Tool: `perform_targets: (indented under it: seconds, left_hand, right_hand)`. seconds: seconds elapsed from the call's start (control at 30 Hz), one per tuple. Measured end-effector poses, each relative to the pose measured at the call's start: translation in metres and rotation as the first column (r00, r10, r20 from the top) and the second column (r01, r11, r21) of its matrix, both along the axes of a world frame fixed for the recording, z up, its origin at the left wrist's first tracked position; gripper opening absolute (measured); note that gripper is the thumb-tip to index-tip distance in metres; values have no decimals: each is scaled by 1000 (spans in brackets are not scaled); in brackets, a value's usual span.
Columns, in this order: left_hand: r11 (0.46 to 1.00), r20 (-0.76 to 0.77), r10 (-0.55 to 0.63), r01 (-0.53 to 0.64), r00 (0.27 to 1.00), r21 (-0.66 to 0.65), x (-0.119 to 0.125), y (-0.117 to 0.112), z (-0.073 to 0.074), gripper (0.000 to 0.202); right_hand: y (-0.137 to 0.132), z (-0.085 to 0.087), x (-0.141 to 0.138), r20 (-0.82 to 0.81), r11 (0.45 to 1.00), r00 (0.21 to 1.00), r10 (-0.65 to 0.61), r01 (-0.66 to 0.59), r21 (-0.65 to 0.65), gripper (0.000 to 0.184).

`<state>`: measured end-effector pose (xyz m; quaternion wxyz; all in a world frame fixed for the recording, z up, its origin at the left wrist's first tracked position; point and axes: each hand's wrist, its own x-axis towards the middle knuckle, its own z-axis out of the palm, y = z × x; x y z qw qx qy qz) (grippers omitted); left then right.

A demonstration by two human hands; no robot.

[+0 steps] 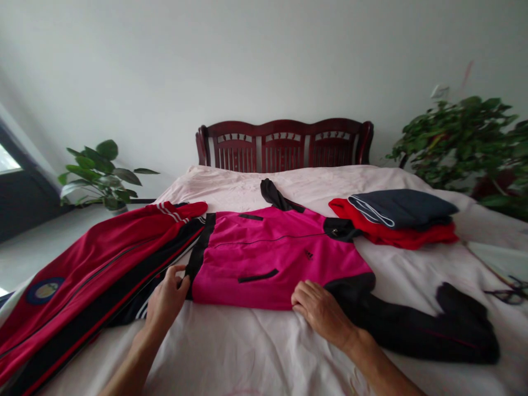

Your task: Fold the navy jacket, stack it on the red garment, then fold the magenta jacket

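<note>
A magenta jacket (272, 256) with black trim lies flat on the bed, its black sleeve (424, 324) stretched out to the right. My left hand (167, 297) pinches the jacket's black hem at its near left corner. My right hand (319, 311) has curled fingers gripping the jacket's near edge where the pink meets the black sleeve.
A red and black track jacket (86, 275) lies spread at the left. A folded stack, dark navy (402, 208) on red (396, 235), sits at the right. The pale pink sheet (247, 352) covers the bed with its dark wooden headboard (284, 143). Potted plants (462, 140) flank it. Scissors (509, 291) lie far right.
</note>
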<state>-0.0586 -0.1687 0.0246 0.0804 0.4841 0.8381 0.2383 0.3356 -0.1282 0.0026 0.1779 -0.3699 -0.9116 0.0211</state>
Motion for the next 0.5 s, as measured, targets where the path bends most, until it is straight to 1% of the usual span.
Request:
perform_targets:
  seconds: [0.03,0.1,0.17,0.23,0.27,0.37,0.43,0.5]
  left_hand:
    - [999,-65,-22,20,998,-29,3,-3,4,35]
    - [996,-187,-86,79,979,-44,7,-9,8,37]
    - [991,-296,-136,129,945,-45,9,-14,6,42]
    - [985,-374,-173,155,911,-77,8,-17,2,46]
    - [981,-396,-192,163,898,-108,7,-19,-1,46]
    - [956,-406,-264,183,875,-227,3,-23,-5,44]
    - [939,-430,-293,172,854,-297,3,-24,1,42]
    - [942,-501,-279,133,819,-308,8,-20,11,39]
  right_hand:
    - [0,-3,0,1,1000,1000,2,-2,-4,13]
    - [0,-7,0,-6,1000,1000,6,-6,-7,13]
    - [-1,-8,0,-1,1000,1000,27,-27,-7,16]
    - [-1,-6,0,20,999,999,48,-48,-17,13]
    - [-2,-4,0,31,998,998,52,-52,-26,10]
    - [-2,0,2,37,997,998,60,-58,-48,14]
    - [-2,2,3,31,996,997,75,-73,-57,11]
    - [-2,3,4,20,994,996,90,-89,-68,9]
